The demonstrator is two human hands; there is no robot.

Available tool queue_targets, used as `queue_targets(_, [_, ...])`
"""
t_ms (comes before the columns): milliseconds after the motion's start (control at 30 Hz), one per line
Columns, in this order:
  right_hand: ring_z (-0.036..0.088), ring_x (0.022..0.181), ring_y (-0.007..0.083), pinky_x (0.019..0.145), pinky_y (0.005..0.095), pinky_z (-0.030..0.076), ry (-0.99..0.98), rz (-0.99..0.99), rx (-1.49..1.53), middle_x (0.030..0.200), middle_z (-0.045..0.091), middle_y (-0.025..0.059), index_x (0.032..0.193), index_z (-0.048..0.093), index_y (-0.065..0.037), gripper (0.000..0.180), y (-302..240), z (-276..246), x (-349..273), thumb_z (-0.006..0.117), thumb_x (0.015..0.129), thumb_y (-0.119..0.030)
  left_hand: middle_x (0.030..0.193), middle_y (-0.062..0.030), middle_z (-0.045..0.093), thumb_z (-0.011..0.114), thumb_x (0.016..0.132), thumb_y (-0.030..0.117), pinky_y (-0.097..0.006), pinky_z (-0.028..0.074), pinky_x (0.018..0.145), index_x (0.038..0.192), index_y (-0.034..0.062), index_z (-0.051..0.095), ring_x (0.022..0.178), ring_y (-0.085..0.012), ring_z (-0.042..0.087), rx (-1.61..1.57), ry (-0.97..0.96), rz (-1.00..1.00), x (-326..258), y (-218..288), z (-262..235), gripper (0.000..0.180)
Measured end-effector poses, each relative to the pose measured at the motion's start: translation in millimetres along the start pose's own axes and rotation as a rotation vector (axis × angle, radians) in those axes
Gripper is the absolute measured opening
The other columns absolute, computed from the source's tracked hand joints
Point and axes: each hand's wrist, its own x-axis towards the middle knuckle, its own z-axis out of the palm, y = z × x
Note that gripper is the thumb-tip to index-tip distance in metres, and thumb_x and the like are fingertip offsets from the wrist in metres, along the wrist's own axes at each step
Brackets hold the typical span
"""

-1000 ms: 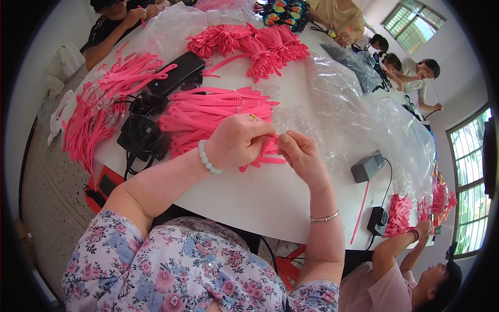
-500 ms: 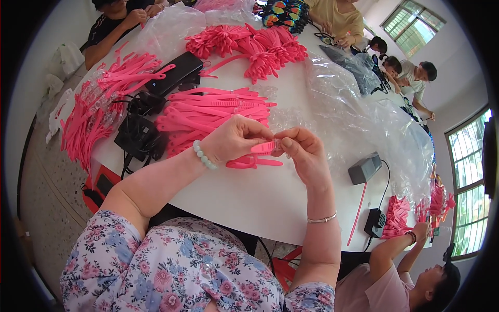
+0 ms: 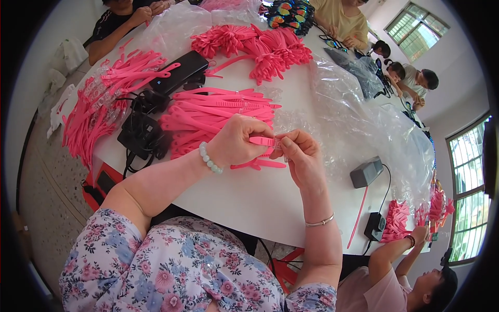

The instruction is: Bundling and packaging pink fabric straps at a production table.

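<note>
Pinched in my left hand [image 3: 238,141] is a pink ridged strap [image 3: 261,141], its end pointing toward my right hand. My right hand [image 3: 302,152] closes thumb and forefinger on a small clear plastic buckle [image 3: 278,142], which meets the strap end. How far the strap sits inside the buckle is hidden by my fingers. Below and beyond my left hand lies a thick pile of loose pink straps [image 3: 208,112]. Small clear plastic pieces [image 3: 292,122] are scattered just past my right hand.
At left are pink straps with clear buckles [image 3: 96,112], a black box [image 3: 182,72] and black adapters with cables [image 3: 139,136]. Bundled pink straps [image 3: 260,49] lie farther back. Clear plastic sheeting [image 3: 358,114] and a grey block [image 3: 366,172] are at right. Other people work around the table.
The view has shifted slightly. Both hands stay together at the strap and buckle, with only small finger movements.
</note>
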Motion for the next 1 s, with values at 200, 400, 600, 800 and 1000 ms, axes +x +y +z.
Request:
queue_targets(200, [0.062,0.072,0.0147,0.068,0.0243,0.048,-0.001,-0.050,-0.127,0.080,0.062,0.0071,0.090,0.058,0.003,0.008,-3.4,4.5,-1.9,0.055,0.087,-0.004,0.070,-0.0035,0.063,0.062,0.075,0.001,-0.021,0.045,0.058,0.079,-0.0042,0.063,0.064,-0.0058,0.055,-0.307,0.017,-0.252,-2.8,-8.4,6.0,0.007])
queue_targets(400, [0.059,0.078,0.0123,0.072,0.0238,0.046,-0.024,-0.139,-0.407,0.086,0.062,0.0052,0.101,0.060,0.000,0.016,-0.1,2.2,-1.6,0.057,0.085,-0.001,0.068,-0.0045,0.062,0.058,0.075,-0.001,-0.021,0.043,0.053,0.077,-0.0049,0.062,0.062,-0.0056,0.055,-0.060,0.037,-0.245,-3.2,-13.8,11.0,0.006])
queue_targets(600, [0.057,0.079,0.0135,0.071,0.0241,0.046,-0.156,-0.360,-0.719,0.089,0.061,0.0053,0.102,0.064,-0.005,0.030,-9.6,2.2,2.2,0.066,0.073,0.001,0.066,-0.0048,0.061,0.056,0.075,-0.004,-0.021,0.042,0.051,0.078,-0.0049,0.061,0.061,-0.0056,0.054,-0.010,0.076,-0.152,-1.3,-6.6,9.3,0.006])
queue_targets(800, [0.057,0.077,0.0167,0.067,0.0251,0.046,-0.055,-0.537,-0.809,0.085,0.059,0.0066,0.088,0.064,-0.004,0.027,-11.8,8.3,-2.0,0.074,0.063,0.002,0.074,-0.0037,0.062,0.056,0.077,-0.006,-0.021,0.047,0.060,0.093,-0.0037,0.060,0.070,-0.0070,0.058,-0.315,-0.057,-0.272,0.7,1.5,7.0,0.017])
queue_targets(1000, [0.054,0.077,0.0137,0.066,0.0238,0.045,0.011,-0.509,-0.710,0.088,0.056,0.0075,0.076,0.057,0.001,0.015,-15.1,1.7,-2.2,0.071,0.069,0.002,0.085,-0.0041,0.063,0.058,0.079,-0.005,-0.022,0.049,0.067,0.100,-0.0030,0.059,0.077,-0.0087,0.059,-0.537,-0.145,-0.297,0.2,-1.5,1.6,0.021])
